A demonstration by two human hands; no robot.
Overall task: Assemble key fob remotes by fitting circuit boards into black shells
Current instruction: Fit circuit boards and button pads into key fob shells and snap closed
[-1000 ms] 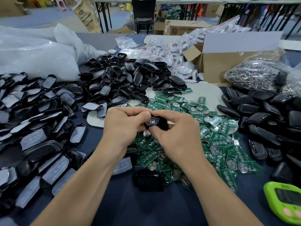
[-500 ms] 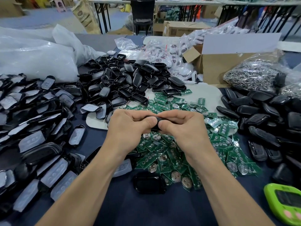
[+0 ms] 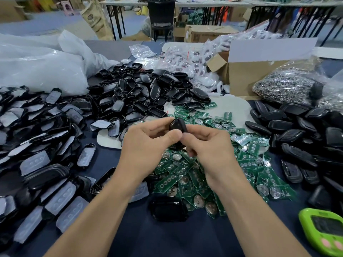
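My left hand (image 3: 146, 145) and my right hand (image 3: 209, 147) grip one black key fob shell (image 3: 177, 125) between them, above the table's middle. Thumbs and fingers of both hands curl round it; its rounded upper end sticks up past my thumbs and its lower part shows dark beneath them. Whether a board sits inside is hidden. A heap of green circuit boards (image 3: 213, 164) with round silver coin cells lies under and right of my hands. A single black shell (image 3: 168, 208) lies flat on the dark blue table (image 3: 167, 238) near me.
Black shell halves with grey rubber pads (image 3: 37, 145) crowd the left; empty black shells (image 3: 141, 95) are piled behind. Closed black fobs (image 3: 306, 141) lie at right. A cardboard box (image 3: 246, 78), a bag of metal parts (image 3: 289, 86) and a green timer (image 3: 324, 230) stand around.
Both hands have turned the shell from lying crosswise between them to standing more upright, its rounded end now poking above my thumbs. The hands stay in the same spot.
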